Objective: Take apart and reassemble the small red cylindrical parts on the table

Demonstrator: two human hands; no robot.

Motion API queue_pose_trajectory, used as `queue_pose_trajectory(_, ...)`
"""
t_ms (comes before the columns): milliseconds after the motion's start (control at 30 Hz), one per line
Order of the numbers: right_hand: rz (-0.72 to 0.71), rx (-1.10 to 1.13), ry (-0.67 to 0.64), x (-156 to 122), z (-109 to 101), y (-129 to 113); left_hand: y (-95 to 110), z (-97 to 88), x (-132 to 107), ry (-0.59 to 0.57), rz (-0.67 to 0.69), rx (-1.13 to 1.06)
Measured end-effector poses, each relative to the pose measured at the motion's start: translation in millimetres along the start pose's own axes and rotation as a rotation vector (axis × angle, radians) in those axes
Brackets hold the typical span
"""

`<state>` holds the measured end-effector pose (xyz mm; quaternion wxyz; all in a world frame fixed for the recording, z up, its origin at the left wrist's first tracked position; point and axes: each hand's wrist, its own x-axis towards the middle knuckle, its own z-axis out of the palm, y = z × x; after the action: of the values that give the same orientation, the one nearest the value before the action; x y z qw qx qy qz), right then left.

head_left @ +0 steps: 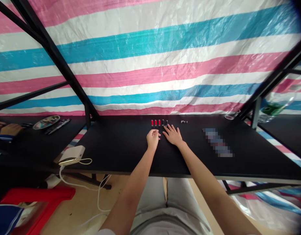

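On the black tabletop [116, 143], three small red cylinder-shaped pieces [155, 123] stand in a row. Two dark pieces [163, 122] of similar size continue that row to the right. Just in front of the red pieces is my left hand [153, 139], its fingers curled inward; whether something small lies in them cannot be made out. My right hand [174, 135] rests with fingers spread on the table, its fingertips close to the dark pieces. Several tiny silvery bits [183, 122] lie farther right, apart from both hands.
A blurred-out flat rectangle [217, 142] lies to the right. At the back right stands a clear cup [231, 114], with a plastic bottle [273, 109] beyond the frame post. A white device [72, 155] with cables sits at the left edge. Another person's hand [10, 129] shows far left.
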<state>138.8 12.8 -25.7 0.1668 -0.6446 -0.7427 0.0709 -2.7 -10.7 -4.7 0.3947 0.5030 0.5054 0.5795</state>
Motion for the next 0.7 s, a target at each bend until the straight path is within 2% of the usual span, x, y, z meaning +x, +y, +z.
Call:
queue_pose_trajectory(433,-0.003,0.01,-0.008,2,0,-1,1,0.5,1,0.006,-0.015,0.007)
queue_pose_trajectory(567,-0.023,0.029,0.059,-2,-1,-3,2,0.1,0,0.012,-0.021,0.013)
queue_pose_trajectory(700,-0.04,0.112,0.192,-10,-9,-3,1,-0.7,0,0.012,-0.026,0.002)
